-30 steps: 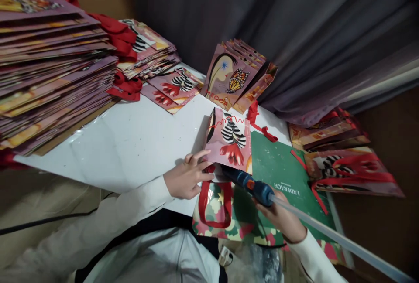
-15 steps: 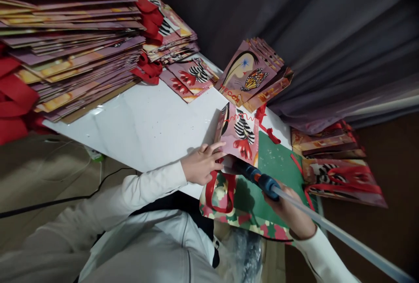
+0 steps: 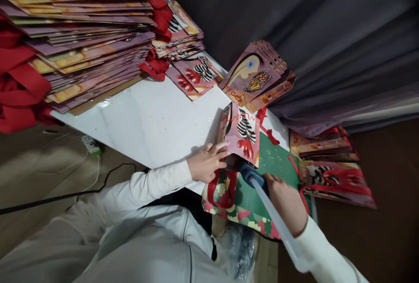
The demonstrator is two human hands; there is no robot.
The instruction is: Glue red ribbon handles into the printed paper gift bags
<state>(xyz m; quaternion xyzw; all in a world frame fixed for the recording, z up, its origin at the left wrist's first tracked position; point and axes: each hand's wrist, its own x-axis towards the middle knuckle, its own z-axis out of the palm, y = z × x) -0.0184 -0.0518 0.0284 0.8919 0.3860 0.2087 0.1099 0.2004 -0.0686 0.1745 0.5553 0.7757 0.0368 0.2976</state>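
A pink paper bag (image 3: 240, 137) with a zebra-striped butterfly and red flower lies near the middle of the white table (image 3: 144, 117), its open end facing me. My left hand (image 3: 207, 164) rests at the bag's left edge, fingers spread on it. A blue glue gun (image 3: 250, 174) with a long translucent glue stick (image 3: 278, 226) is in my right hand (image 3: 284, 198), fingers wrapped round its handle. The gun's nose points into the bag opening and is hidden there. Under the bag's right side is a green sheet (image 3: 278, 161) with a patterned edge.
Tall stacks of folded bags (image 3: 91, 25) with red ribbons (image 3: 22, 86) fill the left. A standing group of bags (image 3: 255, 73) is behind the middle bag. More bags (image 3: 337, 182) lie at the right. A dark curtain (image 3: 310, 34) hangs behind. A power strip (image 3: 91, 144) lies below the table.
My right hand has turned the glue gun, and its nose has gone further into the bag opening. The glue stick now points more steeply down. The view has shifted slightly.
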